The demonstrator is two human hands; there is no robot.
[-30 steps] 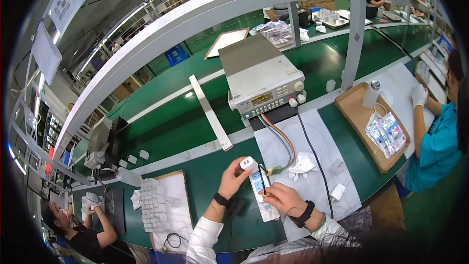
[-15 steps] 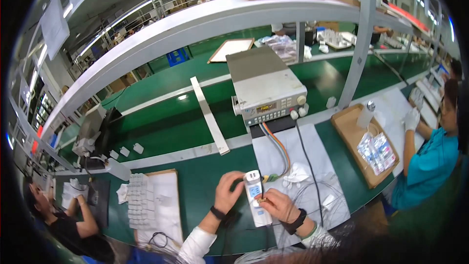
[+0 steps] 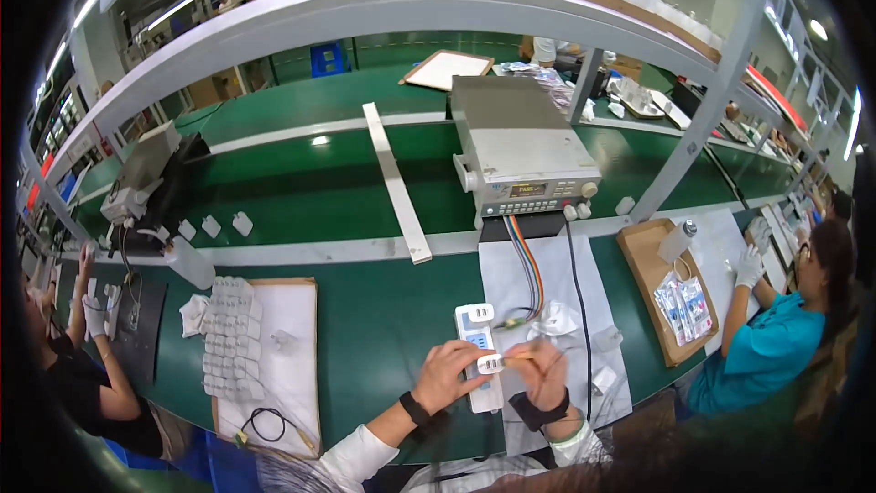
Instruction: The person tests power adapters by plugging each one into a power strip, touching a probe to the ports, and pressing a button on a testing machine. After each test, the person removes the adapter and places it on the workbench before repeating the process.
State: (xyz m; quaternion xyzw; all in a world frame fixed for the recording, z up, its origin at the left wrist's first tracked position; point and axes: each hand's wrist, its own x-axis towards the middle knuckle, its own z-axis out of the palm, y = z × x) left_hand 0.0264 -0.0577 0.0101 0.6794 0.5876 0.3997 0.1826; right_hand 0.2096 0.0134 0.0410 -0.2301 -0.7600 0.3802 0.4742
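Note:
A white power strip [image 3: 490, 396] with blue socket faces lies lengthwise on the green bench in front of me. One white USB charger [image 3: 480, 314] sits at its far end, and a second USB charger [image 3: 490, 364] stands nearer, around its middle. My left hand [image 3: 445, 376] comes in from the left, its fingertips closed against the side of the nearer charger. My right hand [image 3: 546, 374], slightly blurred, pinches a small orange-yellow connector [image 3: 519, 356] just right of that charger's ports. The connector's exact shape is too small to make out.
Beyond the strip stands a grey bench instrument [image 3: 525, 151] with ribbon wires [image 3: 529, 265] and a black cable [image 3: 581, 319]. Left, a tray [image 3: 306, 338] carries rows of white chargers [image 3: 233, 338]. Right, a cardboard tray [image 3: 639, 260] holds bagged parts. Co-workers sit on both sides.
The nearer charger now shows upright on the strip, with my left fingers lower, against it. My right hand has moved right, off the strip, with the small connector in its fingers. My view has shifted slightly.

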